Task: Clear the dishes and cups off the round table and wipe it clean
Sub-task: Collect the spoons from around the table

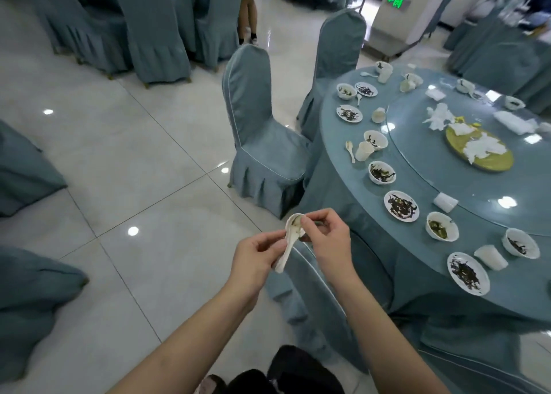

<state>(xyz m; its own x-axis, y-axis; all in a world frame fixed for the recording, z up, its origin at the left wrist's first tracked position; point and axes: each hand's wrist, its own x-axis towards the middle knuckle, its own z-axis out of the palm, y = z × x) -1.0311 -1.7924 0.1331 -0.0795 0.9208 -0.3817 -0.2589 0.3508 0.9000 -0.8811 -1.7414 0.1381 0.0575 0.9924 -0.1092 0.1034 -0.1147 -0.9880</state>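
Left hand [255, 256] grips the spoon [289, 243] handle, right hand [323, 232] pinches its bowl; beside the table [343, 202], scraps may drop on the floor.

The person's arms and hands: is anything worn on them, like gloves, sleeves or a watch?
Nothing shows: the left hand and right hand are bare, without gloves or rings, and both forearms are uncovered as far as the frame's bottom edge, with no watch or sleeve visible.
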